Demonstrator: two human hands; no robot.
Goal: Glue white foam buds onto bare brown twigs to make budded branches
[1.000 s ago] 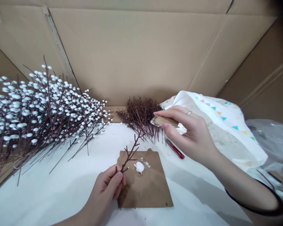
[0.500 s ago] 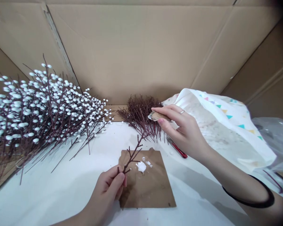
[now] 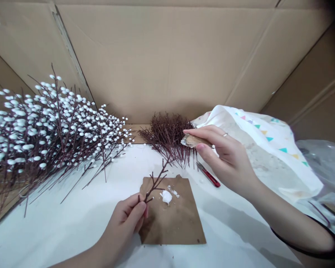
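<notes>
No readable text, labels or numbers.

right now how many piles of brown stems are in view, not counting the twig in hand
2: a white-tipped pile at the left, a bare pile at the middle back. The left hand holds the twig. More may hide behind the white sheet.

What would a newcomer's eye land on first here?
Probably the big heap of white-budded branches filling the far left of the table. Then the middle: the left hand pinches a brown twig beside a white blob on a brown card. To the right, the right hand holds a small brown piece near a triangle-patterned white sheet.
</notes>
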